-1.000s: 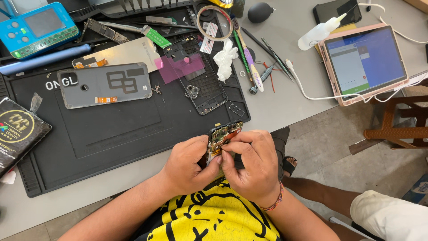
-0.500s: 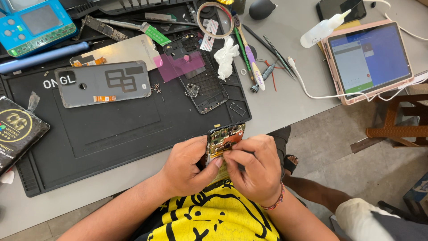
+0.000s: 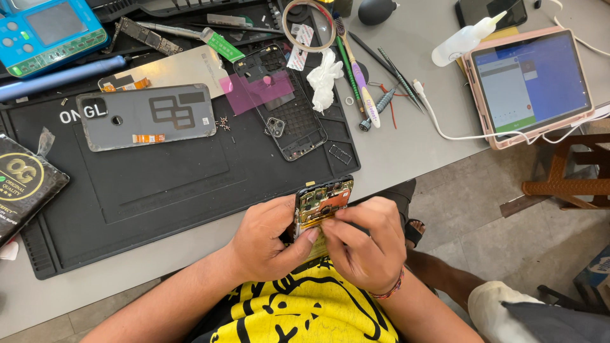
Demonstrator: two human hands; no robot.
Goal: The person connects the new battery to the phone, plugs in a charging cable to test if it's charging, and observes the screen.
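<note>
Left hand [image 3: 270, 238] curled around the opened phone [image 3: 319, 204], thumb pressed on its near edge. Right hand [image 3: 365, 244] closed too, fingertips pinched on the phone's exposed inner board. Phone held upright-tilted above the lap, just off the near edge of the grey surface [image 3: 406, 143]. Farther off, on the black work mat [image 3: 159, 184]: a grey back cover [image 3: 146, 116] to the left, a black phone frame [image 3: 283, 105] to the right, white tissue [image 3: 324, 76] beside it. Far right, a tablet in a pink case [image 3: 530, 86].
</note>
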